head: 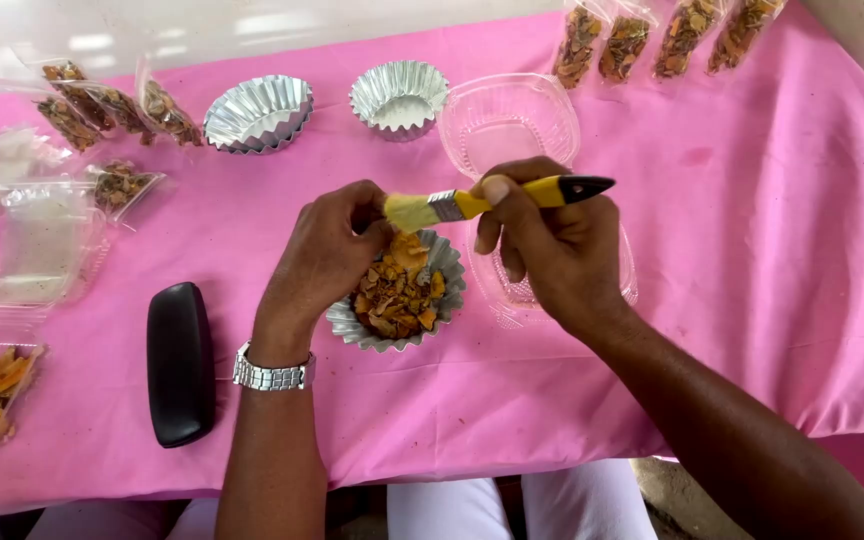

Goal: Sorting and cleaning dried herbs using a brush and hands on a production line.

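Note:
My right hand grips a small paintbrush with a yellow and black handle, its pale bristles pointing left. The bristles touch the fingers of my left hand, which is curled and pinches a small orange-brown piece; what exactly it holds is hard to tell. Both hands hover over a fluted foil cup filled with dried orange and brown pieces. I wear a metal watch on my left wrist. An open clear plastic clamshell container lies just behind and under my right hand.
A pink cloth covers the table. Two empty foil cups sit at the back. Clear bags of dried pieces lie at back left and back right. A black case and plastic containers sit left.

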